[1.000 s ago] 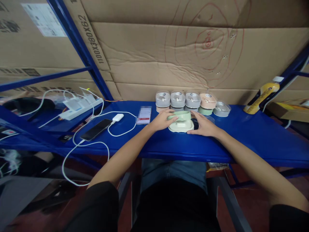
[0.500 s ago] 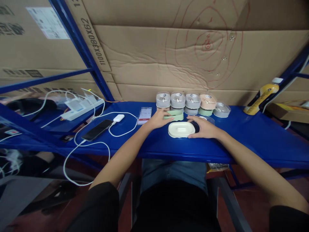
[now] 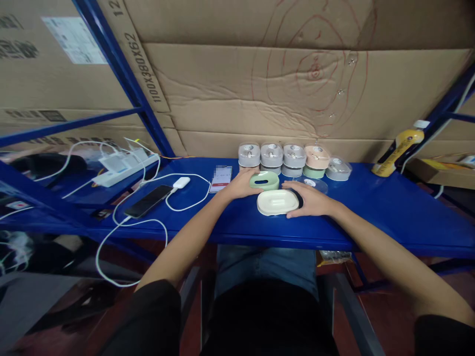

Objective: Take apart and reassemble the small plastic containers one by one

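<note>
A pale green oval plastic piece (image 3: 272, 182) with an oval opening is tilted up in my left hand (image 3: 243, 184), whose fingers and thumb close around its left end. Just in front of it is a cream oval tray (image 3: 277, 201) with a raised middle. My right hand (image 3: 309, 199) curves round the tray's right end, thumb at the front rim and fingers at the back. Behind that hand lies a clear lid (image 3: 313, 185) with a white label, partly hidden.
Along the cardboard at the back stand several stacked clear-lidded boxes (image 3: 271, 155) in grey, peach and green. A lit phone (image 3: 221, 179), a dark phone (image 3: 148, 201) and white cables lie to the left. A yellow bottle (image 3: 399, 152) leans at the far right.
The green piece has tilted so its opening faces me and has shifted slightly left. My right hand has moved a little left and nearer, closer around the tray's end.
</note>
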### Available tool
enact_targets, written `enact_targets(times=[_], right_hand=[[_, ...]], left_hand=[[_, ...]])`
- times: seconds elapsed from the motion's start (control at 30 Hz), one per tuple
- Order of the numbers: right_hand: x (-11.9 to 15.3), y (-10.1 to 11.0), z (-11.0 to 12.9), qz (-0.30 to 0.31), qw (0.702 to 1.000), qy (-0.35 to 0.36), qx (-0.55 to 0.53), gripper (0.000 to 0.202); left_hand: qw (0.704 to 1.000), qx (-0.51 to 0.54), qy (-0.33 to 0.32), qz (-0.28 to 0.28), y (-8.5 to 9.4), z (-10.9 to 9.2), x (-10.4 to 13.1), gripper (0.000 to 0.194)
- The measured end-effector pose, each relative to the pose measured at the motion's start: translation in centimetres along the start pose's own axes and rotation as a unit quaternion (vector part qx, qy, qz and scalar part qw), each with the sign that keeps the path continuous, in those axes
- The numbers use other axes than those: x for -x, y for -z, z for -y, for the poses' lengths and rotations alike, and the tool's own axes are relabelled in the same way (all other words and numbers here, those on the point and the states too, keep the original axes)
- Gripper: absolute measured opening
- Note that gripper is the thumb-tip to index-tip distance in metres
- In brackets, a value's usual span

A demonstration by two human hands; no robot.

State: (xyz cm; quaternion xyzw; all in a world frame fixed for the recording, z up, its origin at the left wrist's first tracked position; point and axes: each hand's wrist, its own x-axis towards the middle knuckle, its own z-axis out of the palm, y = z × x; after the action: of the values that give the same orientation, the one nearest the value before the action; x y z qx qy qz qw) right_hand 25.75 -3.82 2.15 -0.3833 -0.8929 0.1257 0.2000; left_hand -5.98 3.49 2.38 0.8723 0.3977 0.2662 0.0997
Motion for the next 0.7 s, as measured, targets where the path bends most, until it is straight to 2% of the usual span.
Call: enact_targets(times=[0.17,0.37,0.5,0.53,0.6,0.7], right_hand=[[0.0,0.0,0.3,0.001,1.000,0.003,0.004,0.105],[0.1,0.3,0.3,0.004,1.000,0.027,-0.006,0.105],[0.1,0.6,0.1,-0.010,0.999,0.035,-0.015,0.106],[0.1,0.7,-0.1,-0.023,0.999,0.037,-0.026,0.100],[0.1,1.3,-0.5,-0.071,0.996,0.028,-0.048,0.076],[0.1,2.3,-1.7,-0.177,0.983,-0.033,-0.035,0.045]], left_hand=[[0.999,0.026,-0.024,0.002,0.2,-0.1,0.1,0.068],[0.999,0.014,-0.040,0.018,0.1,0.4,0.1,0.083],[0.999,0.013,-0.034,0.018,0.0,0.6,0.1,0.084],[0.999,0.014,-0.033,0.016,0.0,0.6,0.1,0.083],[0.999,0.017,-0.038,0.012,0.0,0.6,0.1,0.081],[0.999,0.023,-0.048,0.011,0.1,0.6,0.2,0.076]])
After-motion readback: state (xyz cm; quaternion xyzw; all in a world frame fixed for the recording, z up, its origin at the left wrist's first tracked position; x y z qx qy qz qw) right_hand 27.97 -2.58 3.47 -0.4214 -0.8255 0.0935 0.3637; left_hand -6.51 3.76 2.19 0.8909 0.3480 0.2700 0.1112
